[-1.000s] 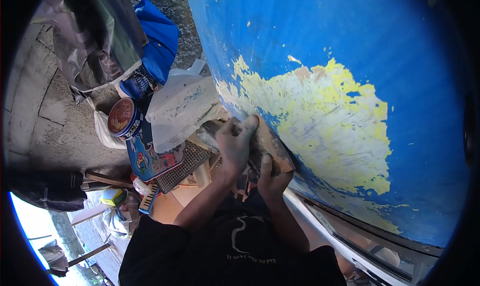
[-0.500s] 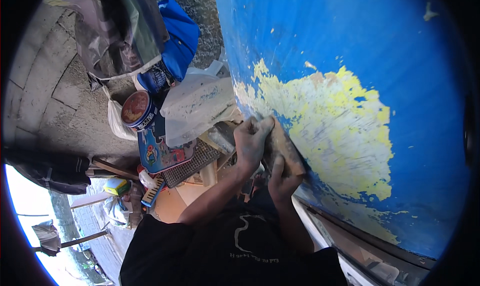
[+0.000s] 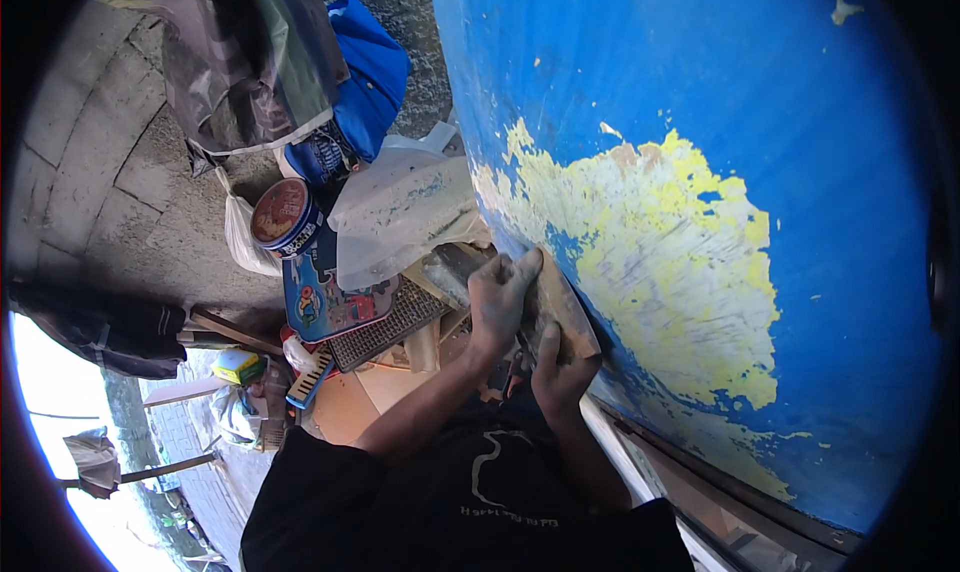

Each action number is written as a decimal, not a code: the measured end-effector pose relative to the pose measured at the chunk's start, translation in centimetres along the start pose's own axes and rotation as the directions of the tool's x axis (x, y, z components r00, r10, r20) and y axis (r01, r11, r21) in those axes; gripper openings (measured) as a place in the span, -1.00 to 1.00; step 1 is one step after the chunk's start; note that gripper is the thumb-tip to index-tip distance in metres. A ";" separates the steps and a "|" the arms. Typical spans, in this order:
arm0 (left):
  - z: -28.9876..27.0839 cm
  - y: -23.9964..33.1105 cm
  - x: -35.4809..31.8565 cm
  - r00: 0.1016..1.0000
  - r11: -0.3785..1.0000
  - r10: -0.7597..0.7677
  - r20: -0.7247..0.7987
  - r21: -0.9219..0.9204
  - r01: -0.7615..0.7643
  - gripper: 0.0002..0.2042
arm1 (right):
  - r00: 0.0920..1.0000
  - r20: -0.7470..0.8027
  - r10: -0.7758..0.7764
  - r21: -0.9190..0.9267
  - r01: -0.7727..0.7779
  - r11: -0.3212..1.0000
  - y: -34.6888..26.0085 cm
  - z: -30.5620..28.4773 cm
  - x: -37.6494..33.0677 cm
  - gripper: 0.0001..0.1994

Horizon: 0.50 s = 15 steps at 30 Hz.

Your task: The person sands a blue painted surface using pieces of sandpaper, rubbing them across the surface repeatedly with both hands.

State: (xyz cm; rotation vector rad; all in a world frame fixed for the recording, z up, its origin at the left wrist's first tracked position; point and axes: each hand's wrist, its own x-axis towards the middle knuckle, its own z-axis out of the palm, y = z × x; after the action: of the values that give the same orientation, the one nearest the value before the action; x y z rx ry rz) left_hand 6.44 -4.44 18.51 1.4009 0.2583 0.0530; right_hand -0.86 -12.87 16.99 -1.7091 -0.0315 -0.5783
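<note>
A brown rectangular block (image 3: 560,310) is gripped between my two hands, its face towards the big blue panel (image 3: 840,212) on the right. My left hand (image 3: 497,302) closes on the block's upper end, thumb along the top. Lower down, my right hand (image 3: 560,377) holds the other end with its thumb on the near side. Beside the block lies a large worn patch (image 3: 670,282) where the blue paint is gone, showing white and yellow with dark scratches. The block's far face is hidden, so I cannot tell how closely it touches the panel.
Left of my hands are a round tub (image 3: 283,215), a translucent plastic sheet (image 3: 400,207), a colourful printed board (image 3: 330,297), a dark grid mat (image 3: 390,324) and a toy keyboard (image 3: 312,377). A grey plastic cover (image 3: 250,82) hangs behind. A dark ledge (image 3: 720,487) runs under the panel.
Both hands and the block have shifted slightly down along the panel, still gripping. The view has also moved a little.
</note>
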 end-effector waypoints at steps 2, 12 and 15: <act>0.3 1.2 -0.5 0.998 0.999 0.037 -0.057 0.012 -0.037 -0.69 | 0.995 -0.011 0.102 0.101 -0.101 0.990 -1.9 0.0 0.1 -0.69; 0.5 4.0 -1.0 0.996 0.996 0.085 -0.025 -0.006 -0.086 -0.66 | 0.999 0.039 0.030 -0.029 -0.029 0.999 -2.2 -0.4 0.1 -0.68; 0.2 1.0 0.1 0.995 0.995 0.093 -0.025 0.048 -0.091 -0.66 | 0.998 -0.033 -0.054 -0.041 0.053 0.998 -0.9 0.1 0.5 -0.71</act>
State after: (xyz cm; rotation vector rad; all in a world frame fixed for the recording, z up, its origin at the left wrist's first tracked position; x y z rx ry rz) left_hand 6.66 -4.47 19.54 1.4593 0.2191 0.1431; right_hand -0.70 -12.74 17.97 -1.7414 -0.0418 -0.6510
